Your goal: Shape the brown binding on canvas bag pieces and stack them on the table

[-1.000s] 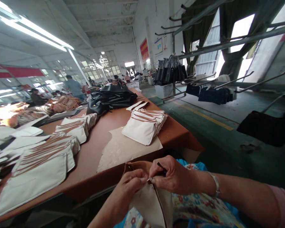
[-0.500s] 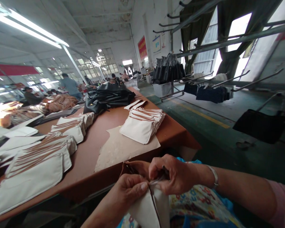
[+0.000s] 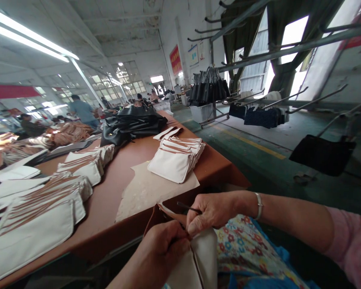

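Observation:
At the bottom centre, a cream pouch point(image 3: 206, 255) with brown edging hangs over my lap. My left hand point(image 3: 167, 245) is closed on its upper edge. My right hand point(image 3: 209, 210) pinches the same edge, its fingertips close beside those of my left hand. A thin dark tool point(image 3: 186, 206) sticks out leftward from my right hand; the rest of it is hidden by the fingers. A brown flap point(image 3: 173, 214) of the pouch rises behind my hands.
The brown table point(image 3: 123, 176) holds a stack of cream pouches point(image 3: 170, 164) on a paper sheet point(image 3: 138, 196), more cream stacks point(image 3: 42, 224) at left, and black bags point(image 3: 132, 122) farther back. A metal rack point(image 3: 289, 56) with hanging bags stands right. People sit and stand in the background.
My right hand has turned and come down against the pouch edge beside my left hand, and the dark tool now shows more. The view has shifted slightly to the right.

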Motion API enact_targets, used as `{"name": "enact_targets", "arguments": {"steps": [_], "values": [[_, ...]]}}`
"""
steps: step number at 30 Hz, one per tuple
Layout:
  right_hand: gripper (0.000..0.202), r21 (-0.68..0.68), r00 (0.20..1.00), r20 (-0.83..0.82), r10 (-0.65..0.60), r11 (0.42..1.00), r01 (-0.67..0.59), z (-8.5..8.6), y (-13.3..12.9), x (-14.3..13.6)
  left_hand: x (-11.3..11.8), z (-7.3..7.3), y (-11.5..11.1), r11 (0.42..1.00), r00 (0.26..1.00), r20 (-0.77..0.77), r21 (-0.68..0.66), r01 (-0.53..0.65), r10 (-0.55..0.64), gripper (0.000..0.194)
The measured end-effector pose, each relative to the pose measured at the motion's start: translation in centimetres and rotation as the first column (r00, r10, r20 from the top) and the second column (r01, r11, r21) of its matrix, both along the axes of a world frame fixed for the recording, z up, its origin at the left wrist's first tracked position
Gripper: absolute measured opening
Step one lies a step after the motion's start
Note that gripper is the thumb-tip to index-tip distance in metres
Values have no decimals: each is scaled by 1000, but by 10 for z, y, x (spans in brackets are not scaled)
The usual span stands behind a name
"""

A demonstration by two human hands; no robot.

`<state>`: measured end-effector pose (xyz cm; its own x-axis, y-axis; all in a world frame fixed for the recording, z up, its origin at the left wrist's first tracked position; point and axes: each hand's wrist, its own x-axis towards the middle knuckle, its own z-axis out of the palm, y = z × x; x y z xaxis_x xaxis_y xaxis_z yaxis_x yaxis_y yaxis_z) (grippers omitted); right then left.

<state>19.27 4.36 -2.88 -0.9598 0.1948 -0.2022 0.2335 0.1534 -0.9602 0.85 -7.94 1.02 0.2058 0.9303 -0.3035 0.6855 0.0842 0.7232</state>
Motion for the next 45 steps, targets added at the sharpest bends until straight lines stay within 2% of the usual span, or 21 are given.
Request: {"name": "enact_targets", "arguments": {"steps": [2, 4, 7, 9, 11, 13, 16, 18, 21, 24, 26, 28, 30, 32, 34, 37, 38, 40, 42, 45], "values": [[24, 152, 988, -144, 46, 988, -24, -3, -3, -2, 4, 0, 0, 992, 988, -150, 111, 57, -40, 24], [18, 327, 955, -287, 68, 945, 31, -8, -7, -4, 5, -6, -1, 979, 967, -251, 181, 91, -43, 20], [17, 458, 927, -372, 39, 877, 147, -16, -12, -5, 0, -19, -3, 975, 960, -274, 221, 9, 53, 22], [18, 436, 926, -378, 13, 884, 166, -20, -13, -3, -7, -23, -3, 990, 989, -118, 119, -79, 93, 29], [20, 388, 929, -371, -8, 907, 163, -20, -12, -1, -15, -19, -2, 995, 990, 99, -1, -100, 99, 38], [19, 355, 929, -369, -28, 919, 169, -18, -12, 1, -23, -11, -1, 994, 973, 206, -16, -105, 106, 49], [17, 338, 932, -361, -43, 925, 173, -16, -12, 4, -26, 0, 0, 991, 972, 190, -8, -136, 135, 57], [17, 330, 930, -364, -53, 926, 182, -15, -12, 5, -22, 1, 0, 994, 966, 244, -93, -62, 83, 52], [21, 321, 920, -387, -65, 926, 201, -18, -13, 1, -12, -5, 1, 989, 950, 312, -144, 18, 28, 43], [24, 284, 919, -378, -113, 930, 232, -20, -13, -6, -11, -13, 1, 993, 965, 254, -112, -39, 66, 41], [26, 203, 914, -355, -195, 939, 279, -21, -9, -7, -21, -19, 2, 993, 951, 303, -120, -21, 56, 42], [30, 95, 902, -319, -292, 937, 337, -23, -1, -4, -37, -25, 3, 987, 929, 369, -150, 52, 7, 46], [35, 26, 900, -261, -349, 929, 368, -29, 15, 2, -56, -32, 4, 979, 933, 361, -185, 86, -14, 48], [38, 102, 914, -204, -351, 921, 376, -36, 34, 8, -68, -36, 6, 984, 953, 302, -176, 37, 19, 43], [38, 259, 920, -185, -345, 886, 385, -41, 51, 9, -68, -34, 8, 996, 975, 215, -75, -40, 55, 37], [33, 439, 894, -294, -340, 782, 442, -34, 57, -1, -44, -21, 17, 983, 998, -24, 174, -49, 54, 29], [34, 459, 890, -342, -301, 774, 437, -28, 53, -6, -32, -16, 21, 971, 994, -101, 240, -17, 43, 27], [46, 488, 904, -397, -157, 798, 353, -17, 38, -18, -13, -10, 28, 956, 993, -111, 292, -15, 49, 17], [54, 495, 933, -357, -35, 840, 221, -10, 22, -28, -4, -9, 34, 960, 996, -71, 279, -26, 48, 17], [39, 470, 968, -251, -25, 871, 144, -12, 13, -35, -18, -11, 35, 986, 1000, 25, 169, -6, 2, 26]]}}
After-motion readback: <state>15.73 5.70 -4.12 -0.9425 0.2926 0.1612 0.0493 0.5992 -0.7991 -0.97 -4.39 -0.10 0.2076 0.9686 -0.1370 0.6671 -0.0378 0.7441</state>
